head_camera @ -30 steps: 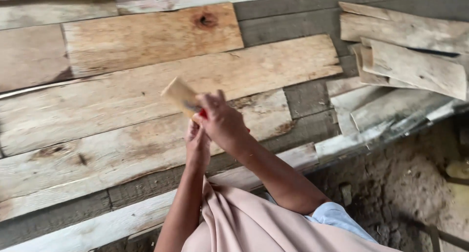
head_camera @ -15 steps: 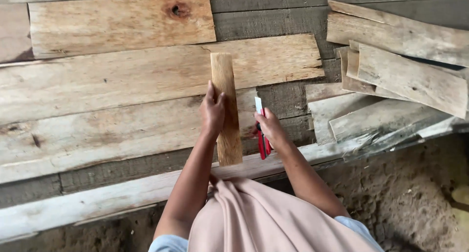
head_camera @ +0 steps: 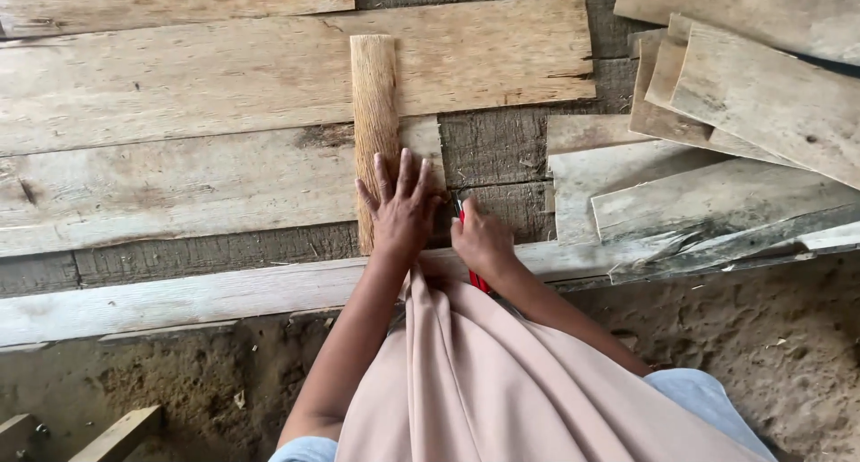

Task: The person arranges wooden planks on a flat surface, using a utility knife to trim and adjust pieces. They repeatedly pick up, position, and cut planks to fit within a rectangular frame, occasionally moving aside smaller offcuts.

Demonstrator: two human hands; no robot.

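Where the left hand [head_camera: 400, 213] presses down, a narrow wooden strip [head_camera: 375, 112] lies flat across the wider boards, its long side running away from the person. The strip is pale tan with straight grain; its far end reaches onto the broad light plank [head_camera: 269, 68], and its near end sits under the palm, just short of the pale edge beam [head_camera: 179, 292]. Left fingers [head_camera: 383, 180] spread wide and flat on the strip's lower part, gripping nothing, only holding it down.

Right hand [head_camera: 482, 242] just beside the left, fingers curled shut round a red-handled tool [head_camera: 475, 278]. Only a red sliver shows above and below the fist; the kind of tool cannot be told. Its tip [head_camera: 460, 207] sits near the strip's right side, over a dark weathered board [head_camera: 493, 148]. Contact with the wood cannot be told.

Under the strip: a second long plank [head_camera: 179, 189], grey-brown, with a dark patch close to the strip's left edge. The boards lie side by side as a rough platform.

To the right, well apart from the hands, a loose pile of planks [head_camera: 752, 103] overlaps at angles, some splintered at the near ends.

Nearer the person: pink cloth [head_camera: 484, 390] draped over the lap, both forearms passing over it. Bare sandy ground [head_camera: 788, 336] below the platform edge, and a short wood offcut [head_camera: 121, 431] at lower left.
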